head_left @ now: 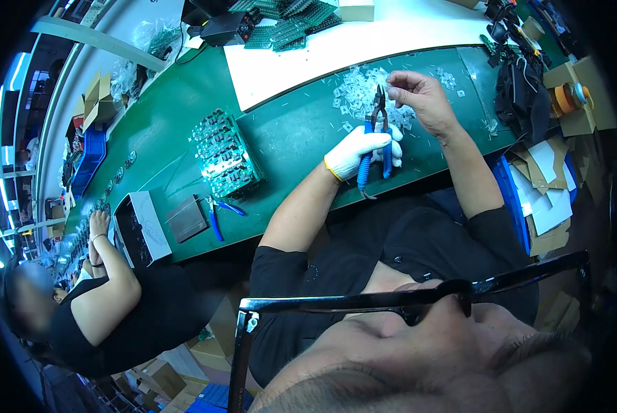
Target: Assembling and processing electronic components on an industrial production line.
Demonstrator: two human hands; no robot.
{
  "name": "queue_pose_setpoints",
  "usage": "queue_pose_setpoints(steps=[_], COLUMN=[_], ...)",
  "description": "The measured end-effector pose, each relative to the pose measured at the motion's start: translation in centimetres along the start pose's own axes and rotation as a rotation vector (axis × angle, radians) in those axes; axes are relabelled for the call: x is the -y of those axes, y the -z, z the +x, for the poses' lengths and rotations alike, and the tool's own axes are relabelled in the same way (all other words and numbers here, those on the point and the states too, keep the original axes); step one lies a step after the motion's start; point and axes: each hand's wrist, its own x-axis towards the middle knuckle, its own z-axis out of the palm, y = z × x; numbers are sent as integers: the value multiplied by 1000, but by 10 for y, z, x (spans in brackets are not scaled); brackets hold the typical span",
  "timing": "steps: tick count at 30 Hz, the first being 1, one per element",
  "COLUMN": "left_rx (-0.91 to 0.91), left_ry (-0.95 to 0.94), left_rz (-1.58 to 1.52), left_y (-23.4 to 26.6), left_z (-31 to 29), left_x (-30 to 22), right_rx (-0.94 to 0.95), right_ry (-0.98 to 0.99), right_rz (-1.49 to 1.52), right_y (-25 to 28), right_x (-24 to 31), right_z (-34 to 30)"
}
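My left hand (355, 153), in a white knitted glove, is closed around blue-handled pliers (379, 103), whose dark jaws point up and away from me. Just right of the jaws, my bare right hand (422, 96) pinches with thumb and fingertips. A small pale, clear piece seems to show at those fingertips, but it is too small to make out fully. Under and behind the pliers spreads a heap of small clear square plastic pieces (356, 89). A smaller group of the same pieces (447, 77) lies right of my right hand.
A stack of populated circuit boards (229, 162) stands left on the green table (288, 138). Closer lie blue-handled cutters (217, 217), a brown flat block (186, 219) and a white box (146, 224). Green boards (288, 24) are piled far back. A co-worker's hand (99, 224) works at left.
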Motion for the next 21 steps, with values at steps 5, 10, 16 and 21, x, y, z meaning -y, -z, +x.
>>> queue_pose_setpoints(steps=[5,10,16,21], left_rx=[-1,-28,-102,-229], left_ry=[6,15,44,4], left_rz=[42,55,105,99], left_y=[-1,-5,-17,-16], left_z=[-1,-2,-5,-5], left_x=[0,-3,-10,-5], right_rx=[-1,-6,34,41], right_ry=[-82,-57,-96,-102], right_rz=[-110,-137,-122,-80], right_y=[-2,-5,-3,5], right_x=[6,13,23,13], right_z=[0,1,6,8])
